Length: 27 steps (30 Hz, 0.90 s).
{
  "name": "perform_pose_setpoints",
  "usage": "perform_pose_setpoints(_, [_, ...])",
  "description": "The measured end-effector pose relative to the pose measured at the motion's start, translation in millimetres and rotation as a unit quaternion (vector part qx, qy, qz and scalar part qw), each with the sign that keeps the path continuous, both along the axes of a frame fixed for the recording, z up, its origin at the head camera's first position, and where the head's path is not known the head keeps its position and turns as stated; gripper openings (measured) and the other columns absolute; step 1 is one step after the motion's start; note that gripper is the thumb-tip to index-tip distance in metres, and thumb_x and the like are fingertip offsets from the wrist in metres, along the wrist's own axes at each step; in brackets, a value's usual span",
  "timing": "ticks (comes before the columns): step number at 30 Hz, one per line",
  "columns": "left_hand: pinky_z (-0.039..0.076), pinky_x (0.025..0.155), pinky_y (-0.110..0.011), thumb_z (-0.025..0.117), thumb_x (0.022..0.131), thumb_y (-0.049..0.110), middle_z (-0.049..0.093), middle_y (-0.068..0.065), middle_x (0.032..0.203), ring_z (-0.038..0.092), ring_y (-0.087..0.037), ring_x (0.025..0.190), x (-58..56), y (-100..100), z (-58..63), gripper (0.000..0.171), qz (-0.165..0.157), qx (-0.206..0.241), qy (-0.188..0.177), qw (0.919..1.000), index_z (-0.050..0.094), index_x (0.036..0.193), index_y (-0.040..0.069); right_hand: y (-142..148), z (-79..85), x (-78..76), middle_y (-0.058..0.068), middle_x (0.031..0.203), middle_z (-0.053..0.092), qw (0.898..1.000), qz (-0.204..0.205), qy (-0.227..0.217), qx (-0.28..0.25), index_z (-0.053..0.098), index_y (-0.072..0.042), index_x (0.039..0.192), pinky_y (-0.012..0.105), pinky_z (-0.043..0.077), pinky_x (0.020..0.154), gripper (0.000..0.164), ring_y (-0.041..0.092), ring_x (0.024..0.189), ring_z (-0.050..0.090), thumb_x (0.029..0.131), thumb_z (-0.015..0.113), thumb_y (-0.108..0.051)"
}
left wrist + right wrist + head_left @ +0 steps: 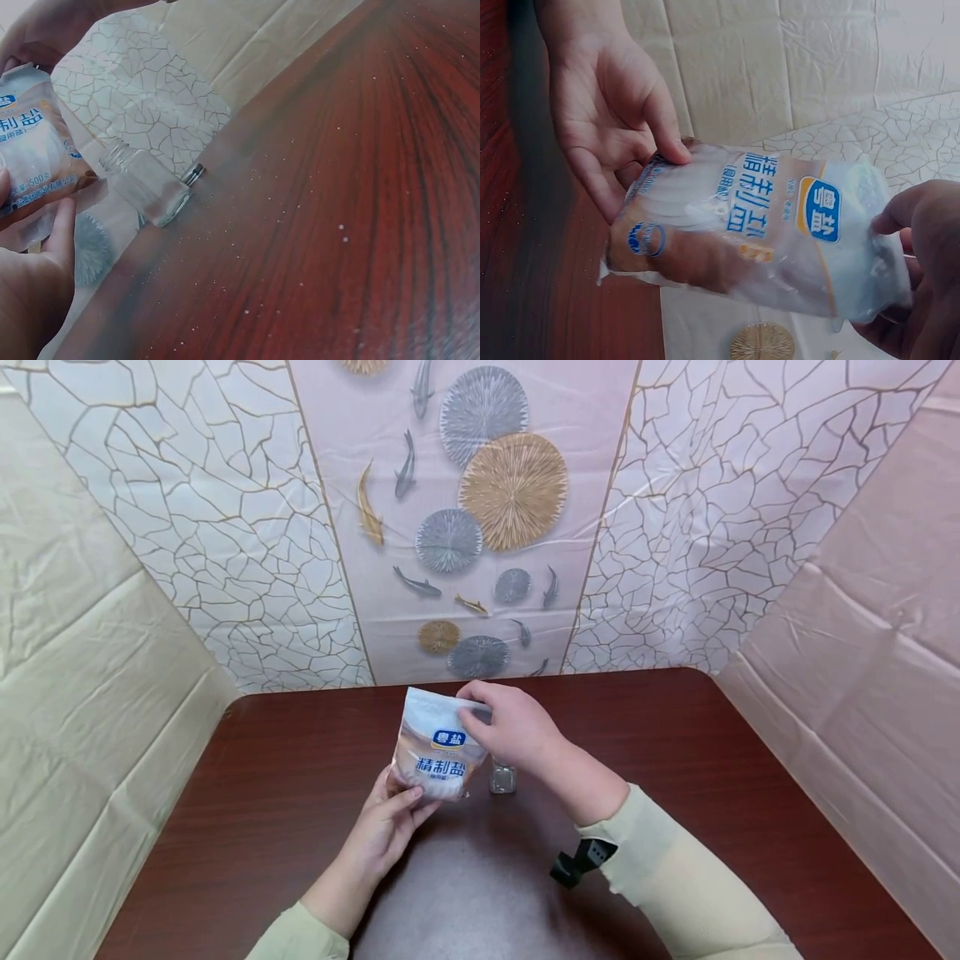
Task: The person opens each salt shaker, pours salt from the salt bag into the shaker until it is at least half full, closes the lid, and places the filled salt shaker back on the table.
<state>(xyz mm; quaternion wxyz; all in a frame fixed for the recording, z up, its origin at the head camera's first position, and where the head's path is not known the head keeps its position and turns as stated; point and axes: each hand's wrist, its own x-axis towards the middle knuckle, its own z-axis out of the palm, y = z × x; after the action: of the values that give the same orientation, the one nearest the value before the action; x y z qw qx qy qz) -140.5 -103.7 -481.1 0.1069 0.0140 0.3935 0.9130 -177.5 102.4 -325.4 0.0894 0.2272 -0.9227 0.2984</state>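
A bag of salt [438, 752], white and brown with blue lettering, is held up over the table. My left hand [390, 827] grips its lower end, thumb across the front and the other fingers behind. At the top edge, my right hand [513, 722] pinches the bag near its corner. In the right wrist view the salt bag [727, 217] lies sideways between the left hand [611, 112] and the right hand [930, 255]. A glass jar [146, 187] with a threaded, uncapped mouth stands on the table beyond the bag; the right hand partly hides it in the head view.
A small shiny dark piece [194, 174] sits beside the jar. White grains [343, 227] are scattered over the dark red wooden table [285, 777]. Patterned cloth [465, 527] hangs behind the table, and beige cloth walls [82, 693] flank it.
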Motion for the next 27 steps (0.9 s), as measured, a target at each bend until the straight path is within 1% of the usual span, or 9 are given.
perform_pose_setpoints(3, [0.05,0.097,-0.044,0.05,0.093,-0.011,0.061,0.003,0.11,0.062,-0.017,0.105,-0.5,0.4,-1.3,0.035,0.005,-0.003,0.003,1.0,0.046,0.11,0.02,-0.6,0.9,0.9,-0.004,0.102,0.07,1.0,0.003,-0.01,0.021,0.068,-0.019,0.114,0.036,0.053,0.081,0.02,0.012,0.089,0.061,0.098,0.063,-0.029])
perform_pose_setpoints(6, [0.05,0.098,-0.044,0.05,0.094,-0.01,0.062,0.004,0.109,0.061,-0.015,0.106,-1.3,0.2,-2.7,0.033,0.009,-0.003,-0.001,1.0,0.049,0.107,0.02,-0.8,0.3,1.3,-0.004,0.101,0.07,0.999,0.005,-0.012,0.032,0.068,-0.019,0.114,0.035,0.053,0.079,0.019,0.011,0.087,0.061,0.098,0.062,-0.028])
perform_pose_setpoints(8, [0.049,0.099,-0.045,0.049,0.094,-0.011,0.062,0.003,0.112,0.06,-0.015,0.108,-1.9,0.2,-3.4,0.034,0.01,-0.001,-0.003,0.9999,0.051,0.108,0.02,-1.0,-0.7,1.0,-0.004,0.1,0.07,0.999,0.006,-0.007,0.034,0.068,-0.019,0.113,0.034,0.053,0.077,0.018,0.011,0.085,0.061,0.098,0.063,-0.028])
perform_pose_setpoints(11, [0.049,0.1,-0.044,0.048,0.095,-0.01,0.062,0.0,0.118,0.06,-0.017,0.111,-2.5,0.3,-4.6,0.039,0.006,0.003,-0.007,0.9999,0.052,0.119,0.019,-1.8,-2.4,0.2,-0.005,0.095,0.07,0.999,0.007,0.003,0.032,0.069,-0.02,0.11,0.032,0.052,0.072,0.015,0.01,0.08,0.06,0.098,0.063,-0.027])
perform_pose_setpoints(14, [0.048,0.101,-0.044,0.047,0.095,-0.009,0.062,-0.002,0.123,0.06,-0.019,0.114,-2.3,0.5,-5.6,0.04,-0.002,0.01,-0.01,0.9999,0.051,0.125,0.017,-4.0,-3.5,-1.1,-0.007,0.092,0.07,0.999,0.009,0.015,0.032,0.07,-0.021,0.107,0.03,0.051,0.069,0.013,0.008,0.077,0.059,0.099,0.063,-0.027])
perform_pose_setpoints(16, [0.048,0.101,-0.044,0.045,0.095,-0.009,0.062,-0.003,0.125,0.059,-0.02,0.117,-1.6,0.7,-6.4,0.04,-0.01,0.019,-0.011,0.9997,0.052,0.125,0.017,-5.8,-3.5,-1.7,-0.007,0.091,0.07,0.999,0.011,0.022,0.032,0.07,-0.021,0.107,0.03,0.05,0.068,0.013,0.008,0.076,0.06,0.099,0.063,-0.027])
perform_pose_setpoints(20, [0.046,0.103,-0.043,0.036,0.092,-0.012,0.061,-0.002,0.129,0.057,-0.02,0.12,1.0,1.7,-8.2,0.048,-0.028,0.04,-0.004,0.9988,0.054,0.125,0.018,-8.4,-2.5,-2.3,-0.007,0.091,0.071,0.999,0.014,0.026,0.03,0.071,-0.021,0.106,0.03,0.05,0.068,0.012,0.007,0.077,0.06,0.098,0.063,-0.027])
perform_pose_setpoints(24, [0.046,0.103,-0.041,0.03,0.087,-0.016,0.06,-0.003,0.128,0.057,-0.02,0.119,2.4,3.7,-10.8,0.053,-0.019,0.051,-0.022,0.9983,0.056,0.123,0.014,-10.3,-1.5,-1.7,-0.007,0.091,0.07,0.999,0.019,0.026,0.027,0.071,-0.021,0.106,0.03,0.05,0.068,0.012,0.008,0.077,0.06,0.098,0.063,-0.026])
perform_pose_setpoints(27, [0.046,0.104,-0.039,0.031,0.088,-0.018,0.058,-0.005,0.128,0.058,-0.019,0.118,1.7,5.6,-13.5,0.051,-0.001,0.037,-0.045,0.9983,0.05,0.129,0.007,-11.7,-1.7,-1.0,-0.006,0.091,0.07,0.999,0.02,0.024,0.032,0.071,-0.02,0.106,0.03,0.05,0.068,0.012,0.008,0.077,0.06,0.098,0.063,-0.026])
